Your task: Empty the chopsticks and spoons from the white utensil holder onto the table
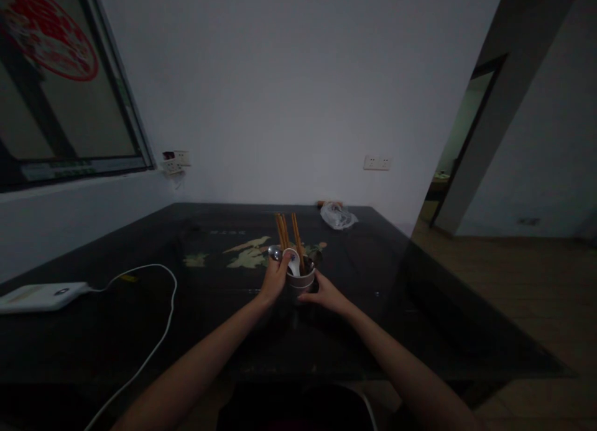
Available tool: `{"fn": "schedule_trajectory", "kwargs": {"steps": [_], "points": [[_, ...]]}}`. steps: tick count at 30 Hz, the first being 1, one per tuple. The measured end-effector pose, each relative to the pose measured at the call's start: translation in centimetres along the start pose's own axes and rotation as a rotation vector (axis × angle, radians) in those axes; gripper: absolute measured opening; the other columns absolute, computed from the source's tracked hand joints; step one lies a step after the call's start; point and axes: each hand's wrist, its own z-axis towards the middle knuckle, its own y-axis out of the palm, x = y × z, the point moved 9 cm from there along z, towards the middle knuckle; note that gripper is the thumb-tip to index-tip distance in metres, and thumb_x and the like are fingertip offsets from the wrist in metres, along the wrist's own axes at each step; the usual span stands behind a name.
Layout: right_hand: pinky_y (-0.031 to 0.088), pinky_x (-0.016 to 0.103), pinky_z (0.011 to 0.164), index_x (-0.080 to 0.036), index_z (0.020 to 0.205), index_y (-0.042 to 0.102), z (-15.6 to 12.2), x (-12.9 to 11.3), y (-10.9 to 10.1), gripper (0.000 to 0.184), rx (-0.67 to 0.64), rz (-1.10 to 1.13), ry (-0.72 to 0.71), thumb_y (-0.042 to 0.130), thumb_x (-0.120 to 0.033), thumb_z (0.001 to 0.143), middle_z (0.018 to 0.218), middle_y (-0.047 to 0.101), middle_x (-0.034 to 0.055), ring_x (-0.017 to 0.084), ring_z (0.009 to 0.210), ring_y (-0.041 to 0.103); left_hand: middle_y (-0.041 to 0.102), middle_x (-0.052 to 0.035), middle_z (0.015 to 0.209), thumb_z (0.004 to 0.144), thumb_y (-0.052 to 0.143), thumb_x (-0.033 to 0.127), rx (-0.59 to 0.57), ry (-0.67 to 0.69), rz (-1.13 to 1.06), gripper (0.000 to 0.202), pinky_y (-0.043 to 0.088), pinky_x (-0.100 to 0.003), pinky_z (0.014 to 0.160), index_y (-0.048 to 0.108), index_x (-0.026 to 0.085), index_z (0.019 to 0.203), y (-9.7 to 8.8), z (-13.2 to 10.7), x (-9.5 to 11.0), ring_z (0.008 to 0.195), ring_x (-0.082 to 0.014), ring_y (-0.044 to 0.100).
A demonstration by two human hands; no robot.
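Observation:
A small pale cup stands on the dark table in front of me. Several wooden chopsticks and a white ceramic spoon stick up out of it. My left hand rests against the cup's left side, its fingers closed around a metal spoon at the rim. My right hand holds the cup's right side near its base. Both forearms reach in from the bottom of the view.
A white device with a white cable lies at the table's left. A crumpled clear plastic bag sits at the far edge. Wall sockets are behind, a window is at the left, and a doorway opens at the right.

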Motion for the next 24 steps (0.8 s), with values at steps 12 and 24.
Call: {"fn": "schedule_trajectory", "kwargs": {"steps": [12, 24], "points": [[0.031, 0.045, 0.108, -0.019, 0.129, 0.045, -0.4, -1.6, 0.4, 0.085, 0.000, 0.024, 0.040, 0.084, -0.028, 0.054, 0.132, 0.054, 0.0106, 0.027, 0.124, 0.047, 0.069, -0.0043, 0.082, 0.082, 0.048, 0.062, 0.147, 0.097, -0.359, 0.047, 0.050, -0.026, 0.072, 0.061, 0.016, 0.084, -2.8, 1.7, 5.2, 0.076, -0.0162, 0.066], [0.033, 0.044, 0.108, -0.018, 0.127, 0.044, -0.3, -0.3, 0.4, 0.083, -0.026, 0.073, 0.069, 0.084, -0.027, 0.055, 0.132, 0.053, 0.0121, 0.027, 0.124, 0.048, 0.056, 0.0025, 0.059, 0.095, 0.042, 0.025, 0.338, -0.304, -0.636, 0.022, 0.048, -0.016, 0.047, 0.057, 0.014, 0.083, -14.5, 6.1, -0.4, 0.044, -0.0058, 0.052]]}}
